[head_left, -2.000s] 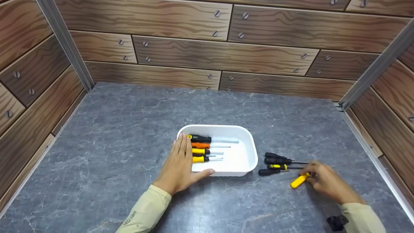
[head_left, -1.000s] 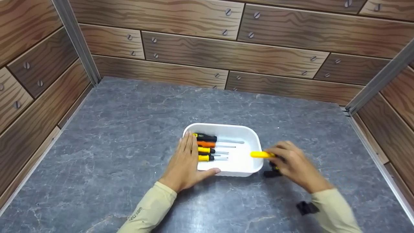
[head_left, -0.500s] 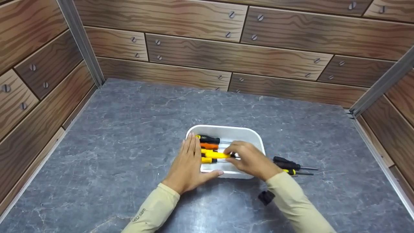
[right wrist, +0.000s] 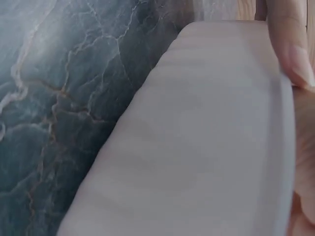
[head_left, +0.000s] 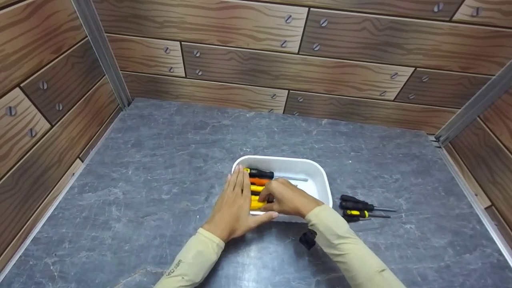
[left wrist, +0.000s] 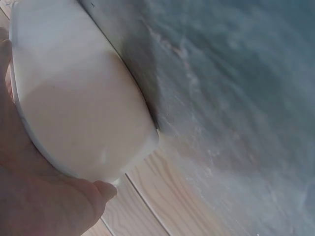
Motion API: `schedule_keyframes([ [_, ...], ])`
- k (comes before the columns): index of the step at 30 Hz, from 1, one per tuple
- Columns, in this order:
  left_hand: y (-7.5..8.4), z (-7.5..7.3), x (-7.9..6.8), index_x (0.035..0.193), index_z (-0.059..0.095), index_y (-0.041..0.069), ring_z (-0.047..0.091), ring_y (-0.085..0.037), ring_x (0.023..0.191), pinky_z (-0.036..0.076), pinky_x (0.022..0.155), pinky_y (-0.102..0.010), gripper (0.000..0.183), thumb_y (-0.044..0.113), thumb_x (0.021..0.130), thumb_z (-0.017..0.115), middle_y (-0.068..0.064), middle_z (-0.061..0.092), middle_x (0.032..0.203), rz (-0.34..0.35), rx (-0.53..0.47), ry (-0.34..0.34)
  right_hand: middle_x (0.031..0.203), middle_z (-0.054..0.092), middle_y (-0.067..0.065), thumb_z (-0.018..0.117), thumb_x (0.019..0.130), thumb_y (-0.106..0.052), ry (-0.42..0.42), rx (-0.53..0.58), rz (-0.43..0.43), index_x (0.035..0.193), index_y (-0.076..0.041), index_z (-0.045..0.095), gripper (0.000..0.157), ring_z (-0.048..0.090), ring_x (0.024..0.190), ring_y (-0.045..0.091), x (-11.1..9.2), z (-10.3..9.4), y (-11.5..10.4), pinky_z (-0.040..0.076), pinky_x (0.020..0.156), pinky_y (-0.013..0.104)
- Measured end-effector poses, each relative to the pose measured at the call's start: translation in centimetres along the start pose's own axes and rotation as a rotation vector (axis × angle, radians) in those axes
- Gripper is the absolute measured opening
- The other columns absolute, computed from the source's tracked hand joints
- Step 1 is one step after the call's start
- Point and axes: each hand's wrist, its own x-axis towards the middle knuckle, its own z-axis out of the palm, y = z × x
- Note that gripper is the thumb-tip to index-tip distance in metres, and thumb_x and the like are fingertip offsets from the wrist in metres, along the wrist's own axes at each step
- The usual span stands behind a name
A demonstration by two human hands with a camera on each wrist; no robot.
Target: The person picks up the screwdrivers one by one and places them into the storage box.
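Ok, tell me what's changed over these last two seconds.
The right hand has carried a yellow-handled screwdriver leftward from the table into the white tray and still pinches it. The left hand stays on the tray's left end; four dark screwdrivers stay put, right of the tray.

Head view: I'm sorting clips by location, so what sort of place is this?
Probably a small work booth, though its wider surroundings are out of view: a grey marbled tabletop enclosed on three sides by wood-plank-patterned panels, with a metal corner post.

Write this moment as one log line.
left hand: touches white tray; right hand: pinches yellow-handled screwdriver in tray; four screwdrivers: on table beside tray
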Motion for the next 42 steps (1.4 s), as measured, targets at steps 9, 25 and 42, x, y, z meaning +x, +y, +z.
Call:
schedule_keyframes([
  [9, 0.0, 0.0, 0.0, 0.153, 0.018, -0.016, 0.008, -0.039, 0.153, 0.008, 0.125, -0.048, 0.124, 0.086, 0.087, 0.038, -0.034, 0.011, 0.162, -0.007, -0.018, 0.002, 0.084, 0.077, 0.004, 0.084, 0.079, -0.007, 0.012, 0.047, -0.001, 0.088, -0.003, 0.081, 0.010, 0.071, 0.076, 0.013, 0.4, 0.5, 0.3, 0.059, 0.069, 0.028],
  [25, 0.0, 0.0, 0.0, 0.154, 0.018, -0.016, 0.007, -0.038, 0.153, 0.009, 0.125, -0.048, 0.124, 0.086, 0.086, 0.039, -0.034, 0.009, 0.162, -0.011, -0.020, -0.001, 0.073, 0.074, -0.001, 0.089, 0.075, -0.012, 0.065, -0.005, 0.014, 0.078, -0.007, 0.079, 0.011, 0.065, 0.065, 0.010, 0.7, 0.9, 0.5, 0.055, 0.062, 0.028],
  [42, 0.1, 0.1, 0.0, 0.155, 0.019, -0.014, 0.008, -0.039, 0.153, 0.008, 0.125, -0.049, 0.126, 0.090, 0.084, 0.033, -0.032, 0.012, 0.163, -0.026, 0.042, -0.023, 0.095, 0.070, 0.010, 0.080, 0.080, 0.006, 0.566, 0.004, 0.009, 0.098, 0.003, 0.074, 0.019, 0.063, 0.075, 0.018, -6.0, -4.0, 3.9, 0.057, 0.065, 0.030],
])
